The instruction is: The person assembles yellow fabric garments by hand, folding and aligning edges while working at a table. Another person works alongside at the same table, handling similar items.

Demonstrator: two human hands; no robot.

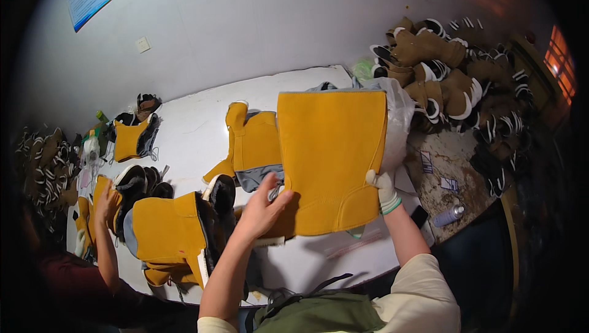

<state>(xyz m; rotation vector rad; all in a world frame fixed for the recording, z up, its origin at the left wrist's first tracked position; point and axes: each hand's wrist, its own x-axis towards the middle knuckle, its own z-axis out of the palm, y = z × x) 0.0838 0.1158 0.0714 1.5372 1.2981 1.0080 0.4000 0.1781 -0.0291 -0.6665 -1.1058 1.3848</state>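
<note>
A large yellow boot upper point(333, 158), suede-like with stitched seams, is raised in front of me over the white table. My right hand point(384, 191), in a white knit glove with a green cuff, grips its lower right edge. At its lower left edge is my bare left hand point(263, 211), fingers and thumb spread, the thumb overlapping the yellow material. Behind it lies another yellow upper point(255, 142) with a grey fabric band point(260, 176). A yellow boot piece with dark fur lining point(168, 227) rests left of my left forearm.
At left, another person's hand point(106, 204) touches yellow pieces. A fur-lined yellow piece point(131, 140) sits on the white table point(193, 121). Brown, white-trimmed pieces point(428, 50) are heaped at right beside a clear plastic bag point(398, 121). A spray can point(448, 215) lies on a stained surface point(441, 149).
</note>
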